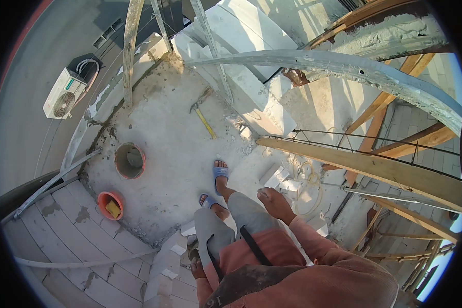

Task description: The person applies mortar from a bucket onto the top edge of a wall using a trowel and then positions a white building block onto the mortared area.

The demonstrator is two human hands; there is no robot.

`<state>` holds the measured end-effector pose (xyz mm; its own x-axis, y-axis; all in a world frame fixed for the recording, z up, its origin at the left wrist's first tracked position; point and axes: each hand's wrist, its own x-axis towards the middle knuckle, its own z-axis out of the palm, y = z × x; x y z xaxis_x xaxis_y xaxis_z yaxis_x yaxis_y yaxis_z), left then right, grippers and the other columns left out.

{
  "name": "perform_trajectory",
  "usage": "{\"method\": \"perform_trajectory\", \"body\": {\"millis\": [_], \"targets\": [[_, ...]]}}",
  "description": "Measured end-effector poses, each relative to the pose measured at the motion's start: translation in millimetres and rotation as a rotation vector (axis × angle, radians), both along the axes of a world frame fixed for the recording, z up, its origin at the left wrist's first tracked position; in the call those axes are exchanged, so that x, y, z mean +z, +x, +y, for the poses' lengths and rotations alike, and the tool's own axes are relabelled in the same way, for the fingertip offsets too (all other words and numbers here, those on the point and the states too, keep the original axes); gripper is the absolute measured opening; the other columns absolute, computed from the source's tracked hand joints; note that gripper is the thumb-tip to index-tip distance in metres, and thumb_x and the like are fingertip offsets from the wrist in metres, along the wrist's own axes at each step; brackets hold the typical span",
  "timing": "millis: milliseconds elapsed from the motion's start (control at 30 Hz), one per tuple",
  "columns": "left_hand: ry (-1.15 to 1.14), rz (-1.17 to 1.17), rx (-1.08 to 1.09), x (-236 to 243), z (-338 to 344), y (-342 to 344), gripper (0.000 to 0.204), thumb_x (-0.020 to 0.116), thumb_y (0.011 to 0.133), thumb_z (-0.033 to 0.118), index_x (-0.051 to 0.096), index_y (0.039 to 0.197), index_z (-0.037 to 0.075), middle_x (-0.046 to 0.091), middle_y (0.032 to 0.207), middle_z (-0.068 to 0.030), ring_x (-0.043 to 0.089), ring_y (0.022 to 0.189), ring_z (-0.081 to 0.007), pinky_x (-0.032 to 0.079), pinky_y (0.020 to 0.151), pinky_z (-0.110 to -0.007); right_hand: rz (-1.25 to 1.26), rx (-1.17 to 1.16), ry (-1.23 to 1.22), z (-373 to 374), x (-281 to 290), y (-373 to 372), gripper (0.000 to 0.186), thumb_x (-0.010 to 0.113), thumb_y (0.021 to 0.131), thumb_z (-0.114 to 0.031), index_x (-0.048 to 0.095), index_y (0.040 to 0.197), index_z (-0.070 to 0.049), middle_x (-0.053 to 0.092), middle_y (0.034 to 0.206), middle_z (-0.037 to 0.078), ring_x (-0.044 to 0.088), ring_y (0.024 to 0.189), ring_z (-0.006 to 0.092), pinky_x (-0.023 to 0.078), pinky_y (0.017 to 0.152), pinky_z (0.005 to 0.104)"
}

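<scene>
The right hand [273, 200] was held loosely curled and empty at lower centre, beside the knee. The left hand [196, 267], at the bottom edge, was mostly hidden, its grip indiscernible. The yellow-handled hammer [203, 117] lay flat at upper centre on the concrete slab [164, 149], well apart.

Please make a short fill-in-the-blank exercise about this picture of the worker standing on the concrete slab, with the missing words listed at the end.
1. On the slab, a hammer with a ______ handle lies beyond the feet.
2. The person wears blue ______ on both feet.
3. The orange bucket stands near the slab's edge, below the round ______ in the slab.
4. The right hand holds ______.

Missing words: yellow; sandals; hole; nothing
</scene>
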<state>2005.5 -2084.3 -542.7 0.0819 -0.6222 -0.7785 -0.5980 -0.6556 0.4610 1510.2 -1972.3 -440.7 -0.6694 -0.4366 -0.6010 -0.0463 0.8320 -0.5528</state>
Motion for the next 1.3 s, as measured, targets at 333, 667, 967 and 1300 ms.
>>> {"method": "perform_trajectory", "body": {"millis": [333,667,967,1300], "targets": [[-0.125,0.136,0.091,44,-236,-201,0.058,0.053,0.101,0.04,0.051,0.145,0.003,0.06,0.137,-0.0134,0.056,0.129,-0.0288,0.046,0.103,-0.046,0.376,-0.529,-1.034,-303,186,-180,0.038,0.05,0.109,-0.027,0.067,0.112,0.007,0.067,0.08,0.008,0.063,0.075,0.0125,0.051,0.07,0.0277],[-0.37,1.138,-0.408,305,-363,-687,0.052,0.033,0.112,0.035,0.06,0.12,-0.009,0.06,0.133,-0.023,0.058,0.128,-0.0321,0.048,0.111,-0.044,0.83,-0.949,-1.386,-383,208,-539,0.019,0.056,0.096,-0.01,0.066,0.104,0.004,0.065,0.079,0.014,0.063,0.071,0.022,0.052,0.07,0.0342],[-0.419,1.256,-0.612,350,-280,-1108,0.056,0.041,0.104,0.037,0.051,0.136,-0.008,0.058,0.135,-0.0286,0.058,0.125,-0.0393,0.047,0.106,-0.047,0.616,-0.641,0.106,-216,-13,-643,0.03,0.063,0.081,-0.011,0.069,0.107,0.004,0.066,0.102,0.03,0.066,0.098,0.0407,0.051,0.086,0.0451],[-0.379,0.137,-1.166,0,-369,-1217,0.078,0.043,0.099,0.056,0.042,0.147,-0.005,0.045,0.149,-0.0322,0.046,0.139,-0.0442,0.036,0.117,-0.051,-0.052,-1.506,-0.119,-208,-180,-532,0.055,0.05,0.09,-0.029,0.058,0.13,0.008,0.057,0.137,0.035,0.053,0.131,0.0479,0.041,0.111,0.0437]]}}
